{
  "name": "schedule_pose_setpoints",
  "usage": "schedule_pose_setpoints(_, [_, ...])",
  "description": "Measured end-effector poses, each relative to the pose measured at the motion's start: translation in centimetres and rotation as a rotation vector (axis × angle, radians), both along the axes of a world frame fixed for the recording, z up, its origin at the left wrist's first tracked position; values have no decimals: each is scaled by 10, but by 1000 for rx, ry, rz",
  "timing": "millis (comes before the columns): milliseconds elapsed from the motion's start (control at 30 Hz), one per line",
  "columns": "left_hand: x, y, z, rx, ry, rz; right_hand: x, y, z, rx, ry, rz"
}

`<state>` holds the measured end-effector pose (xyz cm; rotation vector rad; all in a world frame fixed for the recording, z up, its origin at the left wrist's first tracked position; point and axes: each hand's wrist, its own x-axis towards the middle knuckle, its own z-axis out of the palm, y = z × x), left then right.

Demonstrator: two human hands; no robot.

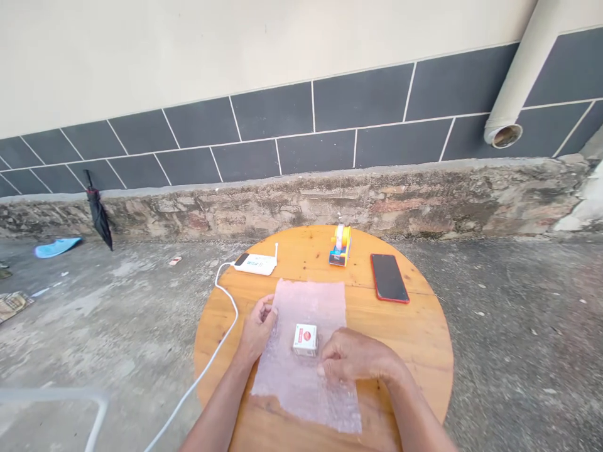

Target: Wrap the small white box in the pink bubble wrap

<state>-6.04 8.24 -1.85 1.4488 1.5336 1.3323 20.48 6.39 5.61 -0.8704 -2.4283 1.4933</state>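
A pinkish, see-through sheet of bubble wrap (287,389) lies flat on the round wooden table. Near its middle sits a small white box (305,339) with red print on top. At the sheet's left edge is my left hand (258,326), fingers bent and closed on the edge. My right hand (351,355) hovers over or rests on the sheet just right of the box, its fingers curled in and the fingertips close to the box. Whether anything is between those fingers is hidden.
The table (414,339) also bears a yellow-and-blue tape dispenser (340,246), a red-edged phone (390,278) and a white device (257,263) with a cable (217,351). Behind are a stone ledge and tiled wall; a folded umbrella (98,216) leans there.
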Motion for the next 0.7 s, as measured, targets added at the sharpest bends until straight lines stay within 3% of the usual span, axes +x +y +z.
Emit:
schedule_pose_setpoints(200, [3,0,3,3,3,20,-14,10,-13,263,164,-362])
schedule_pose_setpoints(300, [5,-1,6,4,-5,24,-27,9,-18,402,194,-334])
schedule_pose_setpoints(433, [8,-2,10,1,-6,30,-34,8,-25,474,60,-251])
schedule_pose_setpoints(533, [9,-3,11,5,-7,46,-18,13,-22,470,68,-346])
schedule_pose_setpoints(700, [6,2,7,11,-9,60,38,18,-15,431,57,-615])
